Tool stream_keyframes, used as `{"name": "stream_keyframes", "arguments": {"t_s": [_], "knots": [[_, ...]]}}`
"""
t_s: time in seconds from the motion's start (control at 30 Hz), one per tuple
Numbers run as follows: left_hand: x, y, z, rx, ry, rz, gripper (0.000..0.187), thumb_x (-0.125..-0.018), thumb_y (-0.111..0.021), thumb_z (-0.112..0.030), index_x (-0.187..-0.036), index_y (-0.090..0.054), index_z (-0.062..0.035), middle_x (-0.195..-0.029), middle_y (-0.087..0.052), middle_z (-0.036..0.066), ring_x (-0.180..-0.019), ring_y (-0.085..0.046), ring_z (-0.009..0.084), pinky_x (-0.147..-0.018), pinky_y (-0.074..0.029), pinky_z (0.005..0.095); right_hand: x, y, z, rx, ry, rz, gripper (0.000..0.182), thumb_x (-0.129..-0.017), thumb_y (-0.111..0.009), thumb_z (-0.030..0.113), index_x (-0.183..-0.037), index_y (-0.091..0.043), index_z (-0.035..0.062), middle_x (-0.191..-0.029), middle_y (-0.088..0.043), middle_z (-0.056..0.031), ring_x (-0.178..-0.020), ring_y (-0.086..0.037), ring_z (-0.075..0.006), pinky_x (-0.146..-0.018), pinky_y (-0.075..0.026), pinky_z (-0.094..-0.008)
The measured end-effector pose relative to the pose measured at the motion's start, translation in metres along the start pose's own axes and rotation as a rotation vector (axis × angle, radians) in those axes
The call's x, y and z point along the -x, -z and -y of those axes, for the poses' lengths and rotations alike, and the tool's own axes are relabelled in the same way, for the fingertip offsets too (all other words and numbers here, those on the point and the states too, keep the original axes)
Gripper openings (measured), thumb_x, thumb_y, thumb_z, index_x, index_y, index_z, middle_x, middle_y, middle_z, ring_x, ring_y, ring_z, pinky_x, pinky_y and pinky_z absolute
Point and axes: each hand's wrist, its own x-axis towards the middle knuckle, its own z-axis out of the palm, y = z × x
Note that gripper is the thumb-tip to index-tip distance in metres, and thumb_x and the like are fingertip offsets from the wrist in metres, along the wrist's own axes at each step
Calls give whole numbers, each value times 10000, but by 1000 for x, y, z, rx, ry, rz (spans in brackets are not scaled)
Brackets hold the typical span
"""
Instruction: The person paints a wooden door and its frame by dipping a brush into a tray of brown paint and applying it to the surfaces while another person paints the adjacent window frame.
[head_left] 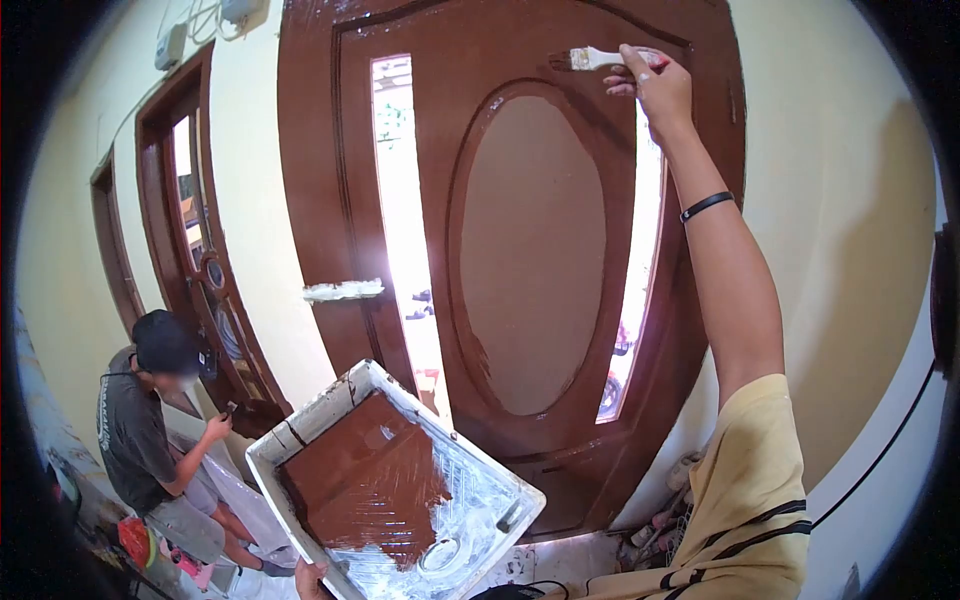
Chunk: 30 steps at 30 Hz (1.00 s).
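Note:
My right hand (655, 88) is raised at the upper right, its fingers closed around the white handle of a paintbrush (592, 60). The brush's brown-coated bristles point left, at the upper part of a brown door (440, 120). An oval panel (535, 250) in a duller brown fills the door's middle. Low in the view, my left hand (311, 580) grips the edge of a white paint tray (510, 485); most of that hand is hidden under it. Brown paint (370, 480) covers much of the tray's inside, and the ribbed part shows whitish smears.
A person (150, 430) in a dark cap stands at the left beside another brown door (200, 240), holding something small. Masking tape or wrapping covers the door handle (343, 291). Cluttered items (650, 530) lie by the wall at lower right.

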Motion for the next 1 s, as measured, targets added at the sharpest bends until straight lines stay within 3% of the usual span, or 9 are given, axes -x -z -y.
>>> {"name": "stream_keyframes", "arguments": {"t_s": [0.17,0.37,0.5,0.53,0.63,0.77,0.87,0.97,1.0], "knots": [[2,-1,2,48,10,-1,453,-801,-589,-273,-1184,-530,-38,-963,-545,64,-862,-562,199,-797,-503,343,2,6,-2,90,46,-49,241,-915,-645,176,-1008,-627,-46,-843,-683,-131,-681,-689,-177,-569,-575,-273],[-4,8,19,118,-8,-6,487,-811,-590,-304,-1224,-525,-53,-959,-559,66,-855,-570,207,-756,-505,347,-21,8,13,238,345,-144,229,-916,-624,178,-1008,-672,-26,-849,-710,-109,-693,-693,-153,-619,-574,-278],[-7,17,24,89,4,22,480,-815,-582,-304,-1219,-529,-51,-959,-563,70,-850,-571,210,-726,-509,352,-52,4,2,518,563,-178,236,-882,-603,204,-1045,-693,60,-874,-707,-153,-796,-694,-278,-765,-536,-343],[-8,18,26,84,3,31,473,-816,-580,-302,-1213,-532,-51,-961,-563,72,-851,-571,211,-721,-511,353,-46,0,11,541,540,-161,234,-871,-603,209,-1046,-695,84,-927,-689,-170,-873,-663,-348,-810,-518,-381],[-8,16,27,57,-4,20,443,-824,-567,-286,-1190,-538,-39,-962,-560,74,-852,-568,212,-734,-513,354,-42,-18,13,691,744,-155,232,-873,-619,223,-1039,-696,81,-974,-685,-162,-889,-659,-352,-797,-521,-400],[-1,4,19,63,-53,2,408,-840,-544,-260,-1168,-540,-18,-958,-552,74,-855,-563,207,-761,-513,350,-20,-38,-13,869,869,52,259,-870,-602,160,-1120,-649,117,-957,-663,-125,-884,-636,-318,-759,-531,-432],[4,0,15,41,-44,-29,408,-850,-529,-252,-1178,-535,-9,-972,-549,75,-868,-561,206,-784,-512,351,15,-50,-32,947,977,254,226,-867,-605,145,-1075,-643,64,-934,-662,-119,-864,-637,-309,-715,-539,-392],[8,-5,14,22,-46,-79,416,-854,-518,-250,-1192,-530,-7,-993,-548,77,-885,-561,207,-792,-509,350,46,-65,-7,506,701,213,186,-870,-621,150,-1007,-661,30,-891,-681,-131,-819,-671,-279,-707,-534,-353],[8,-4,13,8,-52,-55,418,-855,-514,-248,-1195,-528,-6,-1000,-548,78,-890,-561,207,-793,-509,350,43,-64,-2,402,524,168,167,-878,-633,153,-945,-663,3,-826,-694,-137,-739,-692,-222,-675,-530,-334]]}}
